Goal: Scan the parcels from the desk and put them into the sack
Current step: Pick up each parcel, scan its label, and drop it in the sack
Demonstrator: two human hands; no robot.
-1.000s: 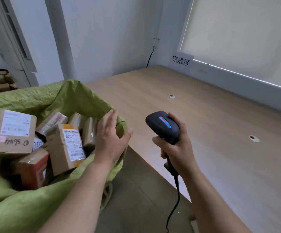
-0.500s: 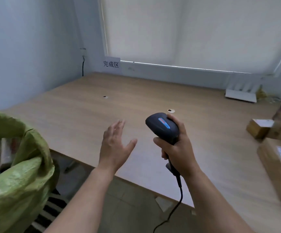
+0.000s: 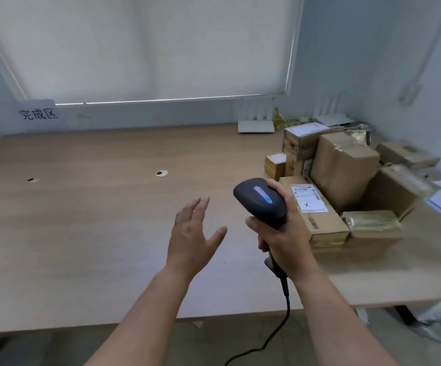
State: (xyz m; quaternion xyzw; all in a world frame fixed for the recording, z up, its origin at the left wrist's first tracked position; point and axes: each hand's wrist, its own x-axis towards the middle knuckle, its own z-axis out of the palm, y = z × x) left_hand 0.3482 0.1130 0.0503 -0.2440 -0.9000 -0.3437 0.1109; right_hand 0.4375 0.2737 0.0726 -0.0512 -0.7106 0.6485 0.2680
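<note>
Several cardboard parcels [image 3: 346, 167] sit stacked at the table's [image 3: 95, 220] right end, the nearest long box [image 3: 317, 215] lying label-up, handy for scanning. Right hand [image 3: 285, 233] has its grip wrapped around the barcode scanner [image 3: 261, 200], head aimed forward, cable trailing down off the table edge. Left hand [image 3: 193, 233] hovers empty, fingers spread wide, probably free to fetch the next parcel. No sack is in view.

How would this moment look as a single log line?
left hand: open, empty, above desk | right hand: grips scanner | parcels: piled at right | sack: out of view
</note>
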